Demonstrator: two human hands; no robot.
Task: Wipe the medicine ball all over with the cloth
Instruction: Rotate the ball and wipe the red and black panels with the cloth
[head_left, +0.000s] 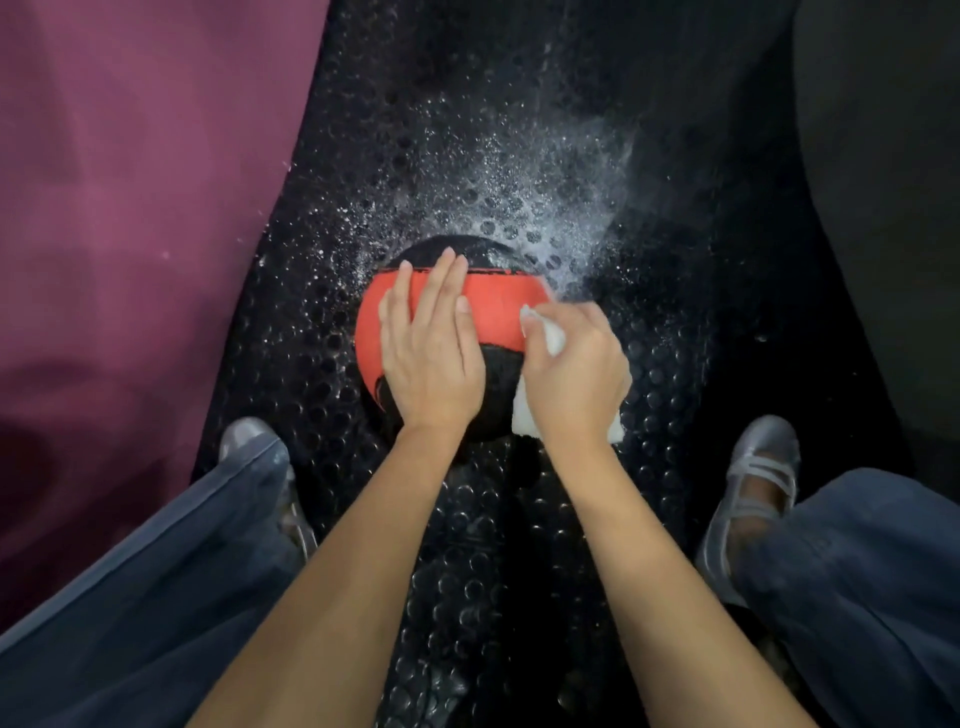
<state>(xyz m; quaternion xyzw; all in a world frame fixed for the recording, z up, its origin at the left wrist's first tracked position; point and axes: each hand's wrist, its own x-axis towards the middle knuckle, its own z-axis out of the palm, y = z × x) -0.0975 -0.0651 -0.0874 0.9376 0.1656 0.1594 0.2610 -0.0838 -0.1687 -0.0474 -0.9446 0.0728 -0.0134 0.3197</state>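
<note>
A black medicine ball (498, 306) with a broad red band sits on a black rubber mat between my feet. My left hand (431, 348) lies flat on top of the ball, fingers straight and pointing away from me. My right hand (576, 374) grips a white cloth (553, 338) and presses it against the ball's right side. Part of the cloth hangs out below my palm at the ball's lower right. The ball's near side is hidden under my hands.
The black rubber mat (519, 130) has round holes and is spattered with white droplets beyond the ball. A purple surface (130, 208) borders it on the left. My shoes (753, 478) and blue trouser legs flank the ball.
</note>
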